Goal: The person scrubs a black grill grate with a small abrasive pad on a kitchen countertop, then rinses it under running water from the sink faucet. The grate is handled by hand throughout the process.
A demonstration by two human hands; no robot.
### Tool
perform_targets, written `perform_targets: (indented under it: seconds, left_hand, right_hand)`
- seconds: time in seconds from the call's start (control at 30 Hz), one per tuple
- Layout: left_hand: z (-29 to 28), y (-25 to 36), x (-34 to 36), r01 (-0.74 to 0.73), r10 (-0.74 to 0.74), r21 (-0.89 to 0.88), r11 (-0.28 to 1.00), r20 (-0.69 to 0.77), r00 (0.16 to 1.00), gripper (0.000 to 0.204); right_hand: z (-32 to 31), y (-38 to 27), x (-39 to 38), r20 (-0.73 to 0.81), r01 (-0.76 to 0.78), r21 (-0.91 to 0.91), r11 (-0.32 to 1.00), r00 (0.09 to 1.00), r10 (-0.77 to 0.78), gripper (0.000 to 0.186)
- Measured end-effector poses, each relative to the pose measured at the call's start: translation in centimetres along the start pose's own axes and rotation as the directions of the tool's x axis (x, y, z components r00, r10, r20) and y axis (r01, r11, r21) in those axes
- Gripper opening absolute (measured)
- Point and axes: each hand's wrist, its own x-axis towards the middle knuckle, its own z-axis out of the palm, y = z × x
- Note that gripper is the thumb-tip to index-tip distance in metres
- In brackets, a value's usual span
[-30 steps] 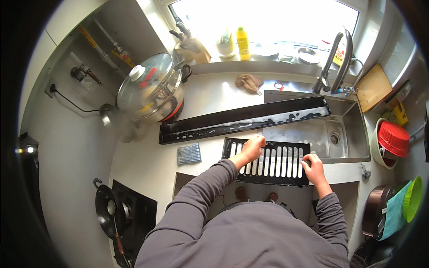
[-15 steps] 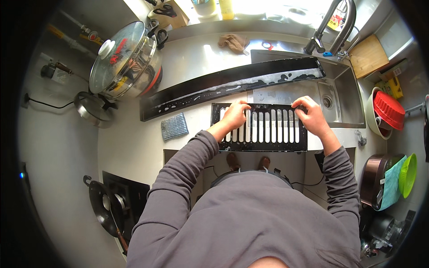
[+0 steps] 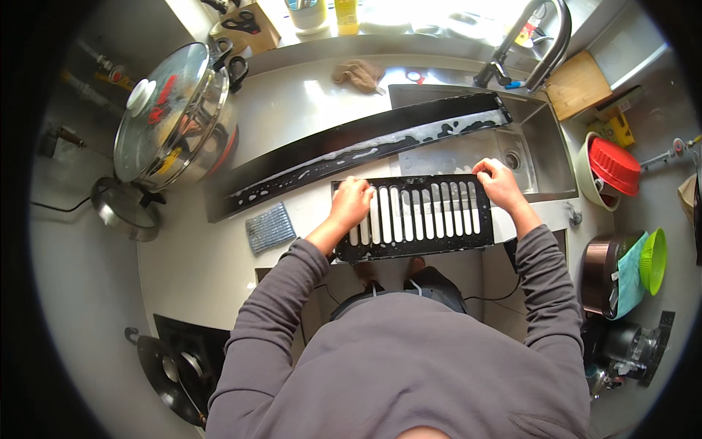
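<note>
A black slotted metal panel [image 3: 414,247] with soap flecks lies across the counter's front edge and the sink's near rim. My left hand [image 3: 349,201] has curled fingers on the panel's upper left part. My right hand [image 3: 499,183] grips its top right corner. Behind the panel, a long black trough [image 3: 351,133] streaked with foam lies diagonally over the counter and sink [image 3: 545,175]. A blue-grey scrubbing pad [image 3: 269,227] sits left of the panel. A grey scourer [image 3: 574,216] is right of it, by the sink.
A lidded steamer [image 3: 168,110] and a pan [image 3: 126,212] stand at left, a wok [image 3: 164,380] on the hob below. A faucet [image 3: 512,51], brown cloth [image 3: 358,75] and cutting board [image 3: 578,84] are at back. Red and white basins [image 3: 608,168] and a green colander [image 3: 653,260] are at right.
My left hand has moved left along the panel, to its upper left part. My right hand stays at the right corner. The view has tilted, and the scene sits higher in the picture.
</note>
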Motion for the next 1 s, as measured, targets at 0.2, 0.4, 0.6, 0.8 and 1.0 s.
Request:
perform_targets:
  seconds: [0.2,0.4,0.6,0.8,1.0]
  left_hand:
    - [-1.3,-2.7,-3.4,0.054,-0.023,0.142,0.988,-0.209,0.978,0.048]
    - [-1.7,-5.1,-5.2,0.322,-0.327,-0.061,0.945,-0.079,0.942,0.042]
    - [-1.0,-4.7,-4.3,0.416,-0.396,0.107,0.903,-0.163,0.903,0.018]
    - [0.9,-3.1,-2.8,0.491,-0.46,0.094,0.866,-0.235,0.856,0.013]
    - [4.3,-0.1,0.9,0.524,-0.562,-0.243,0.816,-0.125,0.818,0.02]
  right_hand:
    - [2.1,7.5,-1.4,-0.003,-0.367,-0.21,0.906,0.927,0.375,0.026]
    - [3.1,8.9,0.4,-0.027,-0.326,-0.106,0.939,0.945,0.325,0.03]
    - [3.3,10.4,2.4,0.085,-0.446,-0.052,0.893,0.889,0.449,0.031]
    - [-0.2,11.9,6.4,0.178,-0.298,0.373,0.879,0.952,0.248,0.02]
    - [-8.1,13.5,8.9,0.257,-0.247,0.646,0.722,0.961,0.099,0.015]
